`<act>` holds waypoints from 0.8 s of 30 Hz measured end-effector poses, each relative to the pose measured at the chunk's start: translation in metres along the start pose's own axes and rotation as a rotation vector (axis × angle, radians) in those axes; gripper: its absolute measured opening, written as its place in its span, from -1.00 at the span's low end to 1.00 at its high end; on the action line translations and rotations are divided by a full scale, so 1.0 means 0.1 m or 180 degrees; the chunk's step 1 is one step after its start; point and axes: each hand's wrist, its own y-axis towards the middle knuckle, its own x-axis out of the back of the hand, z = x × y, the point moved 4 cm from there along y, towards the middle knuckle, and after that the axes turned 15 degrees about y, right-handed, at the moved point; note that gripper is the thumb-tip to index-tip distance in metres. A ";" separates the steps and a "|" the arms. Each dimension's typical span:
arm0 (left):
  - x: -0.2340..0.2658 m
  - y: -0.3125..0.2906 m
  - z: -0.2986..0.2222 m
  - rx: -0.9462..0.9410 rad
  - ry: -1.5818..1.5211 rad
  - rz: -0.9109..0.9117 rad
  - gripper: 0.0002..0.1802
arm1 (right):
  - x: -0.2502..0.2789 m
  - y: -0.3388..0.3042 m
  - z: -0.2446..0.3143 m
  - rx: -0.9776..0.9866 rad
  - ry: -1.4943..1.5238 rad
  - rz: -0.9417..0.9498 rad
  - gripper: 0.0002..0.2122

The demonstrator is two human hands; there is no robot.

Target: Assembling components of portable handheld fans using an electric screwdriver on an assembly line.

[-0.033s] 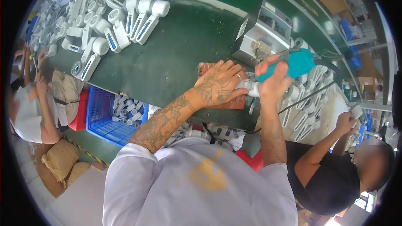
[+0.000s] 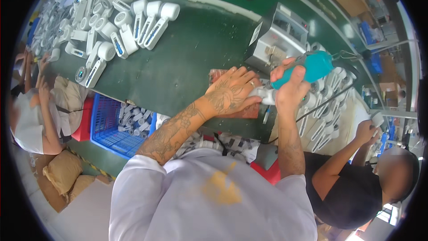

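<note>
My left hand is pressed down on a white handheld fan, its fingers closed around one end. The fan lies over a reddish-brown pad on the green bench, partly hidden by my hands. In my right hand is a teal electric screwdriver, held tilted with the fingers wrapped around its body. The screwdriver's tip is hidden behind my right hand, so I cannot tell whether it touches the fan.
Many white fans cover the far left of the bench; more lie at right. A grey machine stands beyond my hands. A black cable runs past my right wrist. A blue crate holds small parts. Co-workers sit on both sides.
The whole view has shifted very slightly. My hands, the screwdriver and the fan keep nearly the same places, with no grip changed.
</note>
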 end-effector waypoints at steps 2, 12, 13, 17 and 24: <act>-0.02 -0.02 -0.01 0.0091 -0.0179 0.0244 -0.52 | -0.01 0.08 0.06 -0.0205 -0.0106 -0.0221 -0.53; -0.01 -0.04 -0.04 0.0103 -0.0263 0.0162 -0.62 | -0.04 0.43 -0.05 0.0656 -0.0463 -0.0079 -0.64; -0.01 -0.03 -0.03 0.0111 -0.0266 0.0114 -0.63 | -0.03 0.42 -0.06 0.0707 -0.0483 -0.0019 -0.65; -0.03 -0.08 0.01 0.0169 -0.0314 0.0127 -0.63 | -0.13 0.31 0.01 0.0247 -0.0665 -0.0034 -0.59; 0.04 0.01 0.00 0.0158 -0.0322 0.0075 -0.63 | -0.01 -0.21 0.35 0.0211 -0.0214 -0.0078 -0.36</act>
